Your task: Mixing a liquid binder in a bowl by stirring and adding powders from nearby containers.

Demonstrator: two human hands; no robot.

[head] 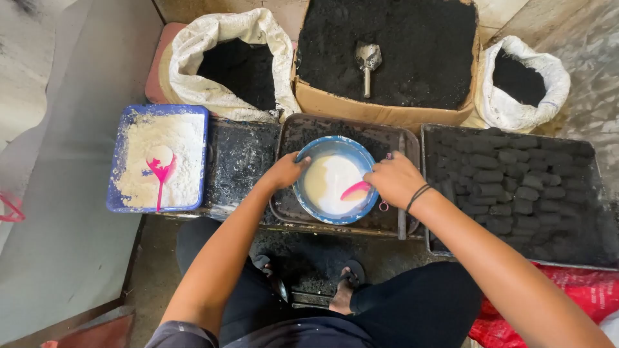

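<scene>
At the far left, a blue rectangular tray [118, 167] of white powder is seen, with a pink spoon [159, 175] lying in the powder. Behind it, an open white sack [213, 38] of black powder is set, and beside the tray a blackened stretch of worktop [240, 161] is visible. The left hand [285, 171] is placed on the left rim of a blue round bowl [308, 200], its fingers [300, 161] curled closed over that rim. The bowl is filled with a pale, creamy liquid and is rested in a dark metal tray [387, 222] at the centre. Behind this tray, a cardboard box [380, 113] of black powder is set, with a metal scoop [367, 61] stuck in it. The right hand [394, 180] is held over the right rim of the bowl, fingers closed around the handle of a pink utensil [354, 190] whose end is dipped in the liquid. Dark bands [419, 195] are worn on the right wrist. Further right, a large dark tray [580, 258] of black cylindrical briquettes [503, 187] is laid out, and behind it a second white sack [554, 84] of black powder is seen.
</scene>
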